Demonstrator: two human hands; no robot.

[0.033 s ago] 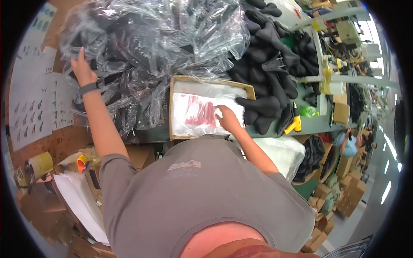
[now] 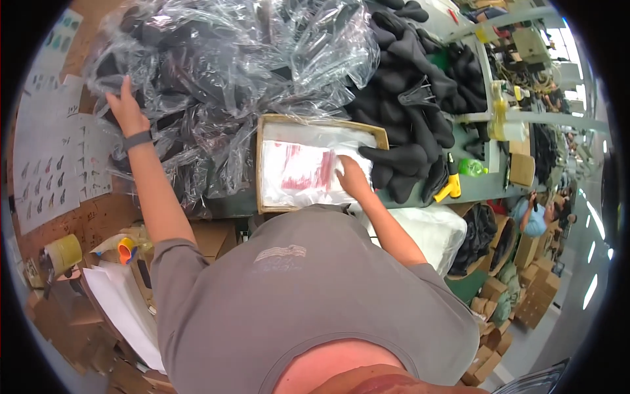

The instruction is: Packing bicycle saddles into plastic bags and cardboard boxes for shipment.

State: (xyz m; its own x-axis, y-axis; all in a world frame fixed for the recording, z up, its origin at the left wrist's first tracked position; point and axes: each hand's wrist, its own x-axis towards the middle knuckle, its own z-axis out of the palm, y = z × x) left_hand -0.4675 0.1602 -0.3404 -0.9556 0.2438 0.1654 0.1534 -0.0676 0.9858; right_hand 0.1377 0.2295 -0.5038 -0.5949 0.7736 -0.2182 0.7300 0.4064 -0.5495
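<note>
My left hand (image 2: 129, 113) reaches far to the left, its fingers spread and open against the edge of clear plastic bags (image 2: 216, 72) that hold dark items. Nearer my body, my right hand (image 2: 353, 177) is over an open cardboard box (image 2: 260, 164). In the box lies a stack of white plastic bags with red print (image 2: 295, 167). My right thumb and fingers are curled in a pinch at the right part of the top bag, where the print bunches up. How much plastic is between them is hard to see.
Loose black padded pieces (image 2: 420, 128) heap up right of the box. A yellow tool with a black tip (image 2: 450, 187) and a green bottle (image 2: 471, 167) lie beyond them. Printed sheets (image 2: 49, 157) cover the left side. A white wrapped bundle (image 2: 423, 233) sits below the table edge.
My right hand has shifted slightly to the right over the stack, and the red print on the top bag looks moved. My left hand has stayed nearly in place, its fingers slightly more spread.
</note>
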